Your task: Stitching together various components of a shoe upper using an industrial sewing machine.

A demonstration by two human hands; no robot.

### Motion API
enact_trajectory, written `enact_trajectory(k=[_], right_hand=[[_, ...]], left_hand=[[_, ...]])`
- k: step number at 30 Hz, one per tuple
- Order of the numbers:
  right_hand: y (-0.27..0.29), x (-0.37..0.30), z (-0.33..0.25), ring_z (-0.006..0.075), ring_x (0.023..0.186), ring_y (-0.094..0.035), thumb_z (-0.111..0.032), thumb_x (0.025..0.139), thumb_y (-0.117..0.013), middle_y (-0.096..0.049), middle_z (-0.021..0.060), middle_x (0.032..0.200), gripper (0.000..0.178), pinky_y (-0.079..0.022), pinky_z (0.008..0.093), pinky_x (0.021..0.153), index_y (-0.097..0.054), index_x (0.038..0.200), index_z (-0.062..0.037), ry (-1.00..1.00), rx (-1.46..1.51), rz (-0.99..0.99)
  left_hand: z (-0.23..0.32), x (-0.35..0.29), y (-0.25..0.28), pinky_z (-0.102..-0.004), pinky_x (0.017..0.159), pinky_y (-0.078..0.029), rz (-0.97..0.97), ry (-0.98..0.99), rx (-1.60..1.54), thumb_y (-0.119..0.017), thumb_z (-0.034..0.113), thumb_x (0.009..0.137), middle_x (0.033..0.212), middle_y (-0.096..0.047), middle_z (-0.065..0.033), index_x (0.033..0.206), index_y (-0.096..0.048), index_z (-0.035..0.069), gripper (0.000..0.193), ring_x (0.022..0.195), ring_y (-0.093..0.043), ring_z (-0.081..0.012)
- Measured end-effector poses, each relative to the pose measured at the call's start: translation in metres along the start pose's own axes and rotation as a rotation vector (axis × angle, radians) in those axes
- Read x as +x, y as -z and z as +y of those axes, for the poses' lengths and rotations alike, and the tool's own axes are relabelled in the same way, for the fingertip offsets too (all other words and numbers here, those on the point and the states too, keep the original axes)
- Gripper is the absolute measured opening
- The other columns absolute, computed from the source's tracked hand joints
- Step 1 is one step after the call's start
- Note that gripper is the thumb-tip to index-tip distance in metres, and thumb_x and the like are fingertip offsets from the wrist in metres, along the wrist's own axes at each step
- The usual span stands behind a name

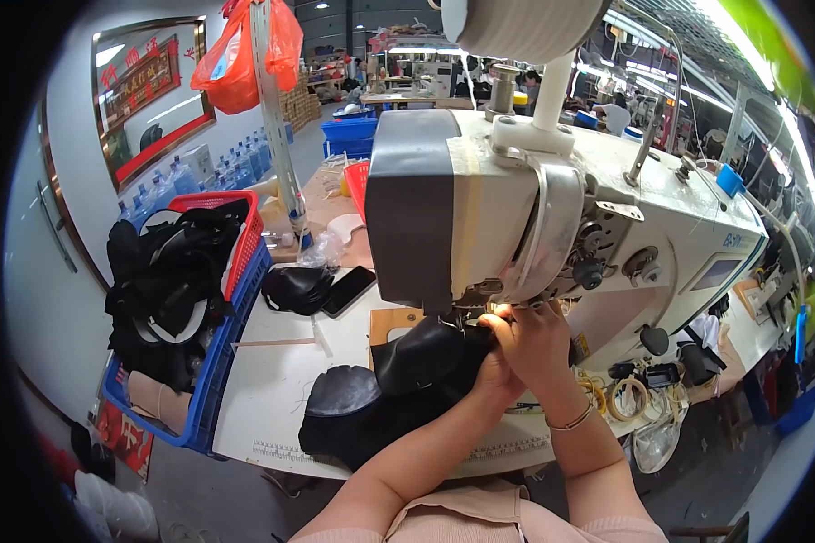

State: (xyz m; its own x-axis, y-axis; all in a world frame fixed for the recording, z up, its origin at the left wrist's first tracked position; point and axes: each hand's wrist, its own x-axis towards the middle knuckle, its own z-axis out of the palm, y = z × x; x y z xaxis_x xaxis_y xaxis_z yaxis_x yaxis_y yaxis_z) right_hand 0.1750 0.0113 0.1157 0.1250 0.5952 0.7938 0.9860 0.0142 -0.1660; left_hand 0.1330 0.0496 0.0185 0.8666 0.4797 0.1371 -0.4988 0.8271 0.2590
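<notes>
Both my hands sit in the middle of the frame, right under the head of the sewing machine (552, 217), because that is where the needle comes down and the black leather (417, 362) has to be fed flat there. My right hand (534, 339) is curled, fingers pinching the edge of the leather close to the foot; my left hand (491, 376) lies just beneath and partly behind it, pressed against the leather, and I cannot tell whether it grips or only steadies. The leather spreads from the machine down toward the lower left over the white bench (272, 380), its loose part resting there so its weight does not drag at the seam. More black pieces are heaped in the blue crate (210, 380) with a red basket (244, 237) at the left of the frame, near my left side. A phone (348, 290) and a dark bundle (295, 288) lie above the leather, out of the sewing path. The needle and foot themselves are hidden by the machine head and my fingers. The spool (516, 23) at the top edge is cut off, and the far workshop in the upper part of the frame is too small and bent to read clearly.
</notes>
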Motion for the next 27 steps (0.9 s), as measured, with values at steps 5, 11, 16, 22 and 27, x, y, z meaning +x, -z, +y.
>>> enact_trajectory(k=[5,11,16,22,27], right_hand=[[-0.002,-0.001,-0.001,0.029,0.078,-0.057,-0.022,0.067,-0.073,-0.06,0.0093,0.082,0.024,-0.047,0.0367,0.064,-0.062,0.081,-0.0061,0.158,-0.021,0.105],[-0.009,-0.004,0.023,0.0265,0.069,-0.059,-0.019,0.068,-0.072,-0.061,0.0079,0.074,0.022,-0.047,0.0359,0.062,-0.062,0.083,-0.0067,0.201,0.096,-0.056],[-0.002,0.002,0.025,0.0249,0.065,-0.06,-0.018,0.067,-0.072,-0.062,0.007,0.074,0.021,-0.047,0.036,0.061,-0.065,0.085,-0.0083,0.193,0.167,-0.108],[0.002,0.005,0.025,0.0254,0.066,-0.06,-0.019,0.069,-0.071,-0.063,0.0069,0.074,0.02,-0.047,0.0362,0.06,-0.067,0.086,-0.0096,0.172,0.185,-0.147],[0.003,0.006,0.023,0.0264,0.064,-0.059,-0.02,0.07,-0.07,-0.062,0.0079,0.071,0.019,-0.047,0.0366,0.058,-0.067,0.086,-0.0091,0.163,0.206,-0.155]], left_hand=[[-0.01,0.01,0.03,-0.0335,0.097,-0.039,-0.098,-0.007,-0.129,-0.051,0.028,0.09,0.121,-0.052,-0.0041,0.121,-0.047,0.01,0.036,0.113,-0.049,-0.0173],[0.006,-0.004,-0.007,-0.0338,0.1,-0.037,-0.077,0.005,-0.117,-0.051,0.02,0.09,0.124,-0.049,-0.0041,0.123,-0.045,0.009,0.035,0.116,-0.047,-0.0179],[0.001,0.002,-0.004,-0.0339,0.102,-0.036,0.07,-0.019,-0.111,-0.052,0.016,0.09,0.125,-0.048,-0.0043,0.123,-0.044,0.009,0.035,0.117,-0.046,-0.0173],[-0.001,0.006,0.002,-0.0321,0.103,-0.034,0.016,-0.037,-0.162,-0.054,0.014,0.088,0.125,-0.048,-0.004,0.123,-0.043,0.008,0.037,0.117,-0.045,-0.0162],[-0.001,0.008,0.006,-0.0313,0.103,-0.034,-0.018,-0.054,-0.161,-0.055,0.013,0.088,0.125,-0.048,-0.0037,0.124,-0.043,0.008,0.038,0.117,-0.045,-0.0159]])
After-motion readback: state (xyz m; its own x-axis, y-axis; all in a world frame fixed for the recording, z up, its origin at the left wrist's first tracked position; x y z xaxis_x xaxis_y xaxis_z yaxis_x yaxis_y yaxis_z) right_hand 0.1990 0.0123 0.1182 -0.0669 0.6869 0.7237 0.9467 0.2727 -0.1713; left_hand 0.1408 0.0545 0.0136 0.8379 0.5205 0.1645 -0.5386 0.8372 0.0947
